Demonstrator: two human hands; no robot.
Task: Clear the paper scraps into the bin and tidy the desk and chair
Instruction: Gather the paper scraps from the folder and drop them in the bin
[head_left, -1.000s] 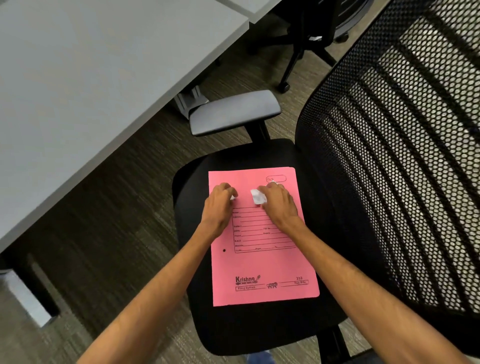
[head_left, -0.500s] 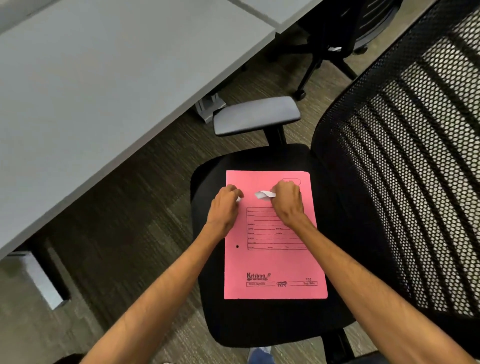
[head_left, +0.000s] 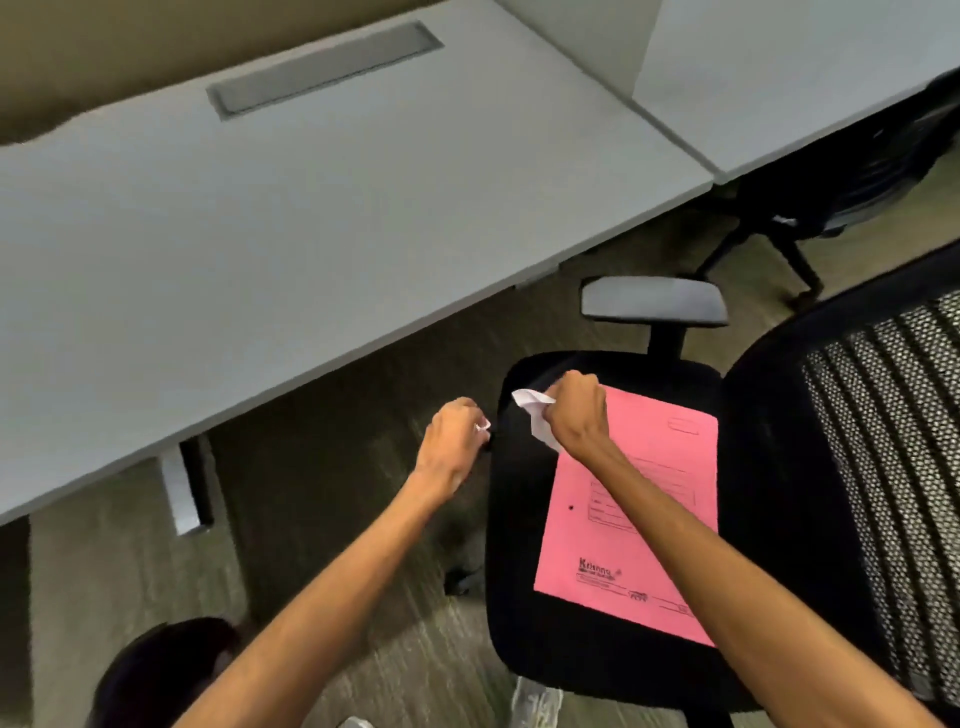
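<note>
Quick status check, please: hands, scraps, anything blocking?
Both hands closed: right hand on white scrap, left hand on smaller scrap. Pink folder on chair seat. Nothing blocking.

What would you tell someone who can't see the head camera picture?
Two bare hands are closed on white paper scraps: the right hand grips a crumpled scrap over a black office chair, the left hand pinches a tiny scrap beside it. A pink file folder lies on the seat, next to a grey desk.
</note>
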